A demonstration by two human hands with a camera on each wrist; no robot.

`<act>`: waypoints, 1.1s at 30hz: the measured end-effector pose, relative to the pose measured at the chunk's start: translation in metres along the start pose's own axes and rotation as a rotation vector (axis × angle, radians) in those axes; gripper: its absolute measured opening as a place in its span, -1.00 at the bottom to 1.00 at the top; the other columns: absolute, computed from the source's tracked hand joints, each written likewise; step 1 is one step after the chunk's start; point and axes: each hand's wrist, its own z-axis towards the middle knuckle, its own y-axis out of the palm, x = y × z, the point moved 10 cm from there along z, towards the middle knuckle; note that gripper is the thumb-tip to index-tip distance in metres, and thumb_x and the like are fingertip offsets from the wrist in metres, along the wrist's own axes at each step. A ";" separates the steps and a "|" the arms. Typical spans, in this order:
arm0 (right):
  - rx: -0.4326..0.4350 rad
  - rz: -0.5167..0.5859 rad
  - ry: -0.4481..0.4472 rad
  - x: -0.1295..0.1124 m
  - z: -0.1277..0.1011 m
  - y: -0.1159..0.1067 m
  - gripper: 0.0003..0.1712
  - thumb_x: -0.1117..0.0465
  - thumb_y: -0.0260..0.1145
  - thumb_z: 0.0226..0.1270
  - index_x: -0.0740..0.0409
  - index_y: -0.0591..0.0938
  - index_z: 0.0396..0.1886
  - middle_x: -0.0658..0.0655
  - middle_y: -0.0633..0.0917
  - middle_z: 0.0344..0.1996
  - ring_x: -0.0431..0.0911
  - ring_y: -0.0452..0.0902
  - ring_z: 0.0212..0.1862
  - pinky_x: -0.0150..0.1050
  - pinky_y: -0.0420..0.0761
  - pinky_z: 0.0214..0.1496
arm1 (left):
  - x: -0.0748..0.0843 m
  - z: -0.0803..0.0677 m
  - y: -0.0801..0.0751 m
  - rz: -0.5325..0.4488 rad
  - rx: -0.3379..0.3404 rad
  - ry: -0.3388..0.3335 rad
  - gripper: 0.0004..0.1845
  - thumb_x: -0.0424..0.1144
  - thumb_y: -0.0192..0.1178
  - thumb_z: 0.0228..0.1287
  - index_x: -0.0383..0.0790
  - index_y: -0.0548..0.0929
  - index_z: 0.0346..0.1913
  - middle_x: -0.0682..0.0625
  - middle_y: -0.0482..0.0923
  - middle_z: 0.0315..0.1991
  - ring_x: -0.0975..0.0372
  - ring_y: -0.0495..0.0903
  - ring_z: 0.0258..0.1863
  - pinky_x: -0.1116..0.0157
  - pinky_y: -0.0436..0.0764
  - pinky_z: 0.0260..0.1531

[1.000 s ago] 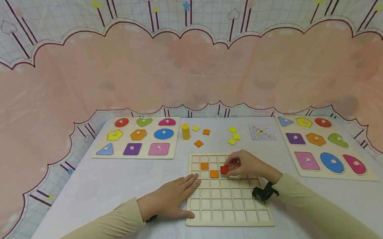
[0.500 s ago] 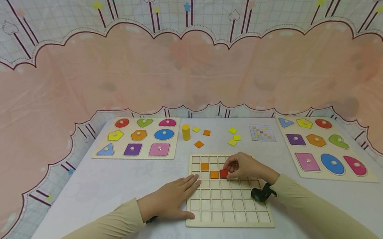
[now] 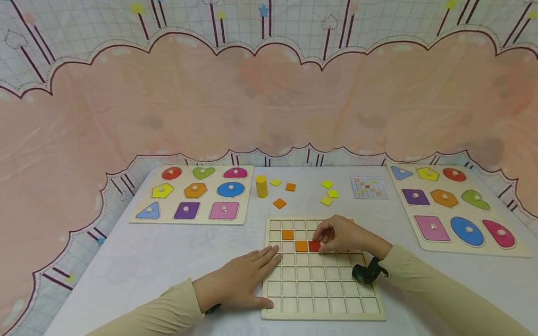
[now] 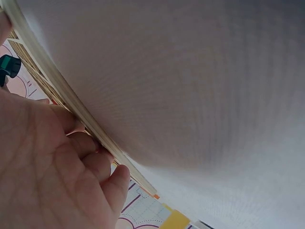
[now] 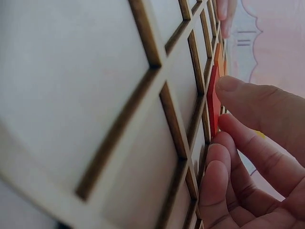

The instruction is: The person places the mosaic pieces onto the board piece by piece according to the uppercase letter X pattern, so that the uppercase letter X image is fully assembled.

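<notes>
A wooden grid board [image 3: 322, 315] lies on the table. My left hand [image 3: 238, 280] rests on its left edge, fingers spread and fairly straight. My right hand [image 3: 344, 234] pinches a red square tile [image 3: 314, 246] between thumb and index finger. In the right wrist view, the red tile [image 5: 213, 105] sits at a cell, slightly tilted, with the thumb touching its face near one edge. Directly left of it, one orange tile [image 3: 301, 246] fills a cell; another orange tile [image 3: 287, 234] is one row farther and one column left. The left wrist view shows the palm [image 4: 52, 176] beside the board's edge.
Behind the board lie loose orange tiles [image 3: 279, 203] and yellow tiles [image 3: 332, 194]. A yellow cylinder [image 3: 261, 187] stands near them, and a printed pattern card [image 3: 368, 187] lies to the right. Knobbed shape puzzles flank the area, one left [image 3: 213, 194] and one right [image 3: 479, 243].
My right hand has brought the red tile slightly nearer and lower, into line beside the orange tile. The left hand stays in place.
</notes>
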 end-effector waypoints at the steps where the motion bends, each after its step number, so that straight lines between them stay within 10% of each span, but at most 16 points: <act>1: -0.001 0.002 0.001 0.000 0.000 0.000 -0.82 0.32 0.45 0.03 0.22 0.68 -0.32 0.06 0.64 -0.46 -0.22 0.44 -0.43 -0.45 0.50 -0.40 | 0.000 0.000 0.000 0.000 0.001 0.001 0.00 0.42 -0.07 0.17 -0.12 -0.06 0.50 -0.01 -0.16 0.53 0.16 -0.10 0.51 0.18 0.13 0.44; 15: -0.001 0.014 -0.021 -0.002 -0.001 -0.010 -0.78 0.27 0.43 0.09 0.26 0.69 -0.25 0.11 0.69 -0.40 -0.21 0.51 -0.37 -0.44 0.58 -0.28 | -0.002 -0.001 0.002 0.000 0.000 -0.006 0.00 0.43 -0.08 0.17 -0.11 -0.08 0.50 0.00 -0.17 0.53 0.17 -0.11 0.52 0.18 0.13 0.44; 33: 0.263 0.015 0.110 0.056 0.028 -0.088 -0.67 0.34 0.39 0.11 0.44 0.63 -0.13 0.36 0.70 -0.20 -0.01 0.65 -0.23 -0.29 0.64 -0.14 | -0.001 -0.001 0.002 -0.014 -0.003 0.002 0.00 0.42 -0.06 0.17 -0.12 -0.07 0.50 -0.01 -0.17 0.53 0.16 -0.11 0.52 0.17 0.14 0.44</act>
